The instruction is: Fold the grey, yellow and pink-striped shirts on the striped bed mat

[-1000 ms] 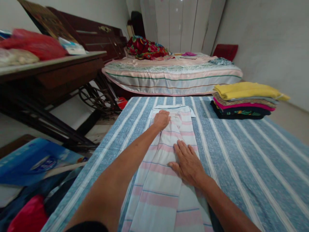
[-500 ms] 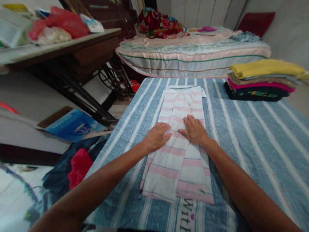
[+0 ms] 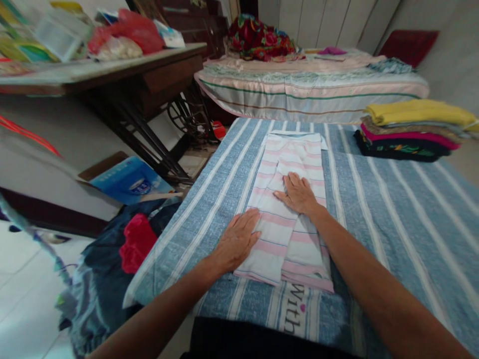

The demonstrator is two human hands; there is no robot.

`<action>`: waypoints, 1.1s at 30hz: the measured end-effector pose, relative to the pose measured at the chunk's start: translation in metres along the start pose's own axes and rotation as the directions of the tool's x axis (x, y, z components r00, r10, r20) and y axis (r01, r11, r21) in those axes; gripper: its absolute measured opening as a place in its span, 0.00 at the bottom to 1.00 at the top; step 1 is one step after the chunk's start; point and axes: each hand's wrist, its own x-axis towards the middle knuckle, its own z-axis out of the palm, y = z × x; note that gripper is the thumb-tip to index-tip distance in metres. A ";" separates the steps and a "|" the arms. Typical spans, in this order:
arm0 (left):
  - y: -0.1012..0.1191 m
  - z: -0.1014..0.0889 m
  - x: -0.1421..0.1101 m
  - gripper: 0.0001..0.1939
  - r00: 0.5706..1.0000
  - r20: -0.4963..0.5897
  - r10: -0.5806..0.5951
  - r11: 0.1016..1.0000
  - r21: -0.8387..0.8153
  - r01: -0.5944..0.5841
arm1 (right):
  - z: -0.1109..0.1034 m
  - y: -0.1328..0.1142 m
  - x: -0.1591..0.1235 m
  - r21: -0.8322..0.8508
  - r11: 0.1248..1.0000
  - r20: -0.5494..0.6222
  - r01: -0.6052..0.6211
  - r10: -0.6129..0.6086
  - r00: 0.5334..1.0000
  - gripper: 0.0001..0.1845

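Observation:
A long-sleeved shirt [image 3: 271, 227] with pink and white stripes lies folded lengthwise on the blue striped bedspread [image 3: 209, 199]. Its sleeves run down over the body toward me, and the collar end is at the far side. My left hand [image 3: 237, 239] rests flat on the shirt's left edge, fingers stretched out. Higher up, my right hand [image 3: 298, 194] lies palm down on the fabric, fingers spread. Neither hand grips the cloth.
Folded clothes [image 3: 411, 132] are stacked at the right, yellow on top. Behind is another bed [image 3: 299, 89] with a floral blanket [image 3: 258, 40]. A cluttered sewing-machine table [image 3: 149, 67] stands at left. Below it are a blue box [image 3: 130, 182] and dark clothes [image 3: 107, 264] with a red cloth [image 3: 137, 242].
My left hand has slid down the shirt's left edge toward me, while my right hand stays near the middle. The sleeve ends lie flatter, and the view has shifted left.

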 end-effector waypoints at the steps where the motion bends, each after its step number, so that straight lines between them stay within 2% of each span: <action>1: 0.000 0.001 -0.002 0.24 1.000 0.016 0.009 1.000 0.018 -0.009 | 0.004 0.002 0.001 -0.006 1.000 0.012 -0.012 0.012 1.000 0.39; 6: -0.001 0.000 -0.005 0.26 1.000 0.031 0.007 0.999 0.032 -0.008 | 0.012 0.008 0.001 -0.002 1.000 -0.003 -0.005 0.005 1.000 0.38; 10: -0.003 -0.001 -0.006 0.26 1.000 0.030 -0.005 1.000 -0.003 0.005 | 0.003 0.003 0.003 0.022 0.999 -0.016 -0.036 0.036 0.999 0.37; 15: -0.004 0.001 -0.006 0.26 0.999 0.042 -0.016 1.000 -0.012 0.016 | -0.007 0.003 0.023 0.008 1.000 -0.086 -0.025 0.025 0.996 0.37; 23: -0.001 -0.003 -0.007 0.27 0.997 0.082 -0.001 1.000 -0.008 0.002 | 0.015 0.030 0.038 -0.039 0.997 -0.077 -0.067 0.064 0.995 0.34; 28: -0.005 0.001 -0.008 0.27 0.998 0.065 0.021 1.000 -0.007 -0.020 | 0.017 0.032 0.038 -0.025 0.996 -0.061 -0.080 0.078 0.995 0.33; 33: -0.003 -0.002 -0.009 0.27 0.996 0.080 0.032 0.999 -0.017 -0.030 | 0.018 0.033 0.037 -0.021 0.997 -0.094 -0.075 0.073 0.993 0.31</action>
